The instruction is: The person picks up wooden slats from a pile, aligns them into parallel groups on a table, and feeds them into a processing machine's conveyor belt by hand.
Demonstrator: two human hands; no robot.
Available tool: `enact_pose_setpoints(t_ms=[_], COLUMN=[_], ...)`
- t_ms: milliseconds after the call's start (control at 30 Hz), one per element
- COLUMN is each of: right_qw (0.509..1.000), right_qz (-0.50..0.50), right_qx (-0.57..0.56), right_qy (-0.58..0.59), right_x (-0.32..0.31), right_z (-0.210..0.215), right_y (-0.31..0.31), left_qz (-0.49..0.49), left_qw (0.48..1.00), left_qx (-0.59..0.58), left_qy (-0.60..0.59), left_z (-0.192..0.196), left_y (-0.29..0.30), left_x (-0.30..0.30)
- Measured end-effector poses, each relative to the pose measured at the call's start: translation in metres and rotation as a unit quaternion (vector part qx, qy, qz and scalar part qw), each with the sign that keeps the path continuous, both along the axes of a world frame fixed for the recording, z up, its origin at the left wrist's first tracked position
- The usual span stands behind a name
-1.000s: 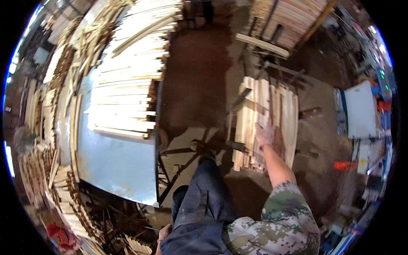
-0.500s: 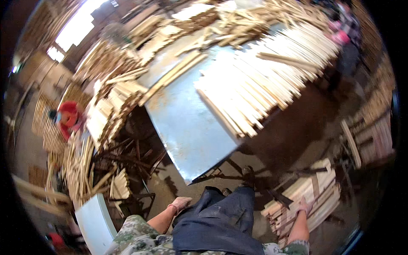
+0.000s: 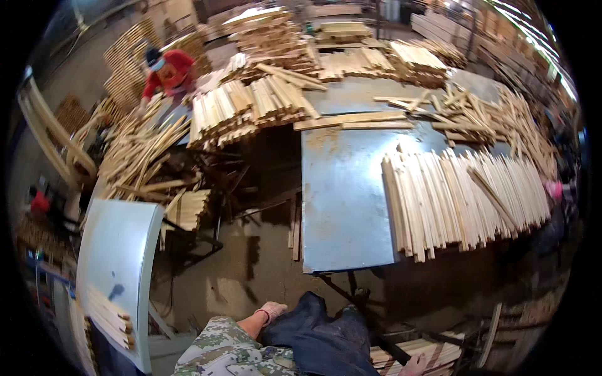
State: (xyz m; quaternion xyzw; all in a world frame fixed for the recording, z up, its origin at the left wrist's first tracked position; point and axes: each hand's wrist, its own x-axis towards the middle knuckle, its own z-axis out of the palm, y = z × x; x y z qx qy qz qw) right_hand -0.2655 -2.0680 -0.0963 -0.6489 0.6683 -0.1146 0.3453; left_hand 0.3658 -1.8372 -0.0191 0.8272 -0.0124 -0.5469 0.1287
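My left hand (image 3: 273,309), in a pale pinkish glove, hangs beside my dark blue apron (image 3: 326,341). Its fingers are loosely curled, and I see nothing in them. At the bottom edge my right hand (image 3: 414,365) is at a stack of pale wooden slats (image 3: 443,351) lying low on a dark frame. The picture's edge cuts this hand off, so its grip is unclear. Ahead of me stands a blue-grey metal-topped table (image 3: 342,213). Along its right part lies a row of wooden slats (image 3: 433,203), side by side, with one slat (image 3: 492,197) slanting across them.
Loose slats (image 3: 483,116) lie jumbled at the table's far right. At the left, a person in red (image 3: 172,72) works behind slat piles (image 3: 241,103). A pale curved panel (image 3: 119,238) stands near left with slats on it. Another person's pink glove (image 3: 553,189) shows far right.
My view has swung left, so the table and slat row now appear farther right. The pale panel shows more fully. My right hand remains at the low slat stack, now nearer the bottom edge.
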Motion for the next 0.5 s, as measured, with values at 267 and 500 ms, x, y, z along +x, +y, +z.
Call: enact_pose_setpoints(t_ms=[267,500], right_qw=[0.932,0.858], right_qz=[-0.111,0.381], right_qx=[0.284,0.341], right_qy=[-0.195,-0.058], right_x=[0.260,0.328], right_z=[0.157,0.111], right_y=[-0.072,-0.125], left_qz=[-0.054,0.128], left_qw=[0.995,0.979], left_qx=[-0.068,-0.086], left_qy=[-0.043,-0.131], left_z=[-0.090,-0.067], left_y=[0.076,0.128], left_x=[-0.029,-0.092])
